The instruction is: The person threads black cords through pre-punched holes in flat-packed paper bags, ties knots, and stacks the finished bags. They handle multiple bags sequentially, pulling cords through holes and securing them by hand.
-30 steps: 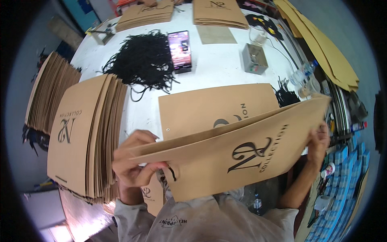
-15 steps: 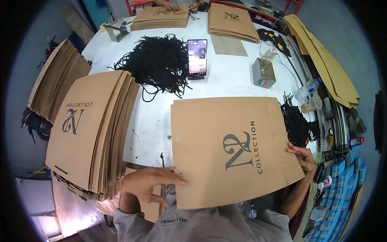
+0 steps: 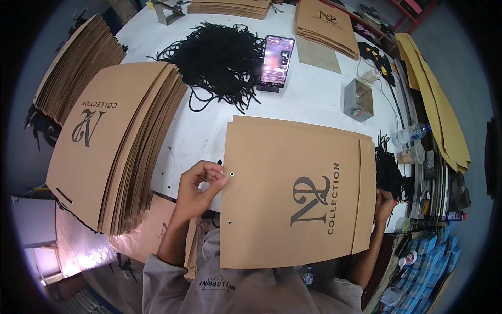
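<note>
In front of me lies a flat brown paper bag [image 3: 277, 183] with a dark printed logo and two eyelet holes along its left edge. My left hand [image 3: 201, 188] pinches that edge beside the upper hole, thumb on top. A small dark tip, perhaps cord, shows just above its fingers. Beyond the bag's right edge is my right hand [image 3: 385, 204], its fingers drawn together by the lower end of a bundle of black cords [image 3: 389, 167]. What those fingers hold, if anything, is too small to tell.
A thick stack of bags [image 3: 104, 141] stands at left, another stack [image 3: 73, 68] behind it. Farther back are a heap of black cords [image 3: 214, 63], an upright phone [image 3: 277, 60], a metal box [image 3: 358, 100] and more bags [image 3: 327, 26]. A bottle [image 3: 410, 134] and cup [image 3: 411, 154] line the right side.
My left hand has risen along the bag's left edge, from the lower hole to the upper, and closed. My right hand has left the bag's edge for the cords. The view has shifted.
</note>
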Demonstrator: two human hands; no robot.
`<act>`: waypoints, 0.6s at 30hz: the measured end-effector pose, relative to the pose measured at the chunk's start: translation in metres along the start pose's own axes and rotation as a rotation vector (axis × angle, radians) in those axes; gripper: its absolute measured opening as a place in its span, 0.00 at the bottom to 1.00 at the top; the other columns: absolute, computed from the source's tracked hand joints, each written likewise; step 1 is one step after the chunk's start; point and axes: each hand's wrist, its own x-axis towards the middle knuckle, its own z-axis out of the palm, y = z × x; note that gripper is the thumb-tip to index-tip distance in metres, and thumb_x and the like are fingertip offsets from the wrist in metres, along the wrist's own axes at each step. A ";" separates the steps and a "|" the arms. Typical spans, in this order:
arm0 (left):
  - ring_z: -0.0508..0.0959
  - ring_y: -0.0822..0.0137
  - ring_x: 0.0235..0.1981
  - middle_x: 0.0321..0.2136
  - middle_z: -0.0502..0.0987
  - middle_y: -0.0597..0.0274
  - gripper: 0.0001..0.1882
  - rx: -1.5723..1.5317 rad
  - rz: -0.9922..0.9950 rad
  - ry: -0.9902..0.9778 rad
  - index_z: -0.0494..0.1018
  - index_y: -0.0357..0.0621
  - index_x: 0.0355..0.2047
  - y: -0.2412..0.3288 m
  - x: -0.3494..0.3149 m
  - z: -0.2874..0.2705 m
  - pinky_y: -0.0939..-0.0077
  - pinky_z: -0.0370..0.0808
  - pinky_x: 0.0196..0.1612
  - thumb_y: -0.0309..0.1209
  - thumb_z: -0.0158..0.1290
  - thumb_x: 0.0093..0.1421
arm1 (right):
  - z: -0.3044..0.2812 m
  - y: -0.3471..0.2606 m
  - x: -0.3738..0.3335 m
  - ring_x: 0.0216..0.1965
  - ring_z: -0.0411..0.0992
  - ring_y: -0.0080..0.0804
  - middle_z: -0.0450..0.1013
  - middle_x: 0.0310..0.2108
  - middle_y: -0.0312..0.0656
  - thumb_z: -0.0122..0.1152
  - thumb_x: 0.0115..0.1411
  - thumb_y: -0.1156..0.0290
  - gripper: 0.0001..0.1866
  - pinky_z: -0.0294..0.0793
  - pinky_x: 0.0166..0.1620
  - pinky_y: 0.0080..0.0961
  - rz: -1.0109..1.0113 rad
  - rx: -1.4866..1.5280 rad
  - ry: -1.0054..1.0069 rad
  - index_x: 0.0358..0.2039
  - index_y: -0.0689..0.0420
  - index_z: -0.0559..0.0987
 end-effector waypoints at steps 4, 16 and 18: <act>0.76 0.80 0.28 0.28 0.77 0.66 0.14 -0.016 -0.102 0.082 0.75 0.34 0.45 -0.001 0.003 0.009 0.84 0.73 0.32 0.25 0.65 0.61 | -0.037 -0.033 0.027 0.39 0.76 0.41 0.78 0.32 0.49 0.61 0.66 0.74 0.08 0.73 0.43 0.35 -0.216 -0.145 0.157 0.39 0.66 0.81; 0.79 0.80 0.26 0.27 0.79 0.64 0.20 -0.191 -0.265 0.072 0.72 0.30 0.48 0.001 0.004 0.024 0.86 0.75 0.31 0.22 0.66 0.59 | -0.017 -0.253 0.025 0.43 0.73 0.26 0.76 0.40 0.42 0.60 0.63 0.84 0.08 0.73 0.48 0.23 -0.377 0.645 -0.273 0.44 0.66 0.77; 0.79 0.79 0.27 0.27 0.80 0.63 0.20 -0.266 -0.275 0.049 0.71 0.30 0.49 0.006 0.006 0.027 0.86 0.75 0.32 0.21 0.66 0.59 | -0.006 -0.278 0.015 0.43 0.74 0.27 0.76 0.39 0.42 0.62 0.61 0.85 0.11 0.73 0.48 0.23 -0.392 0.765 -0.431 0.45 0.66 0.78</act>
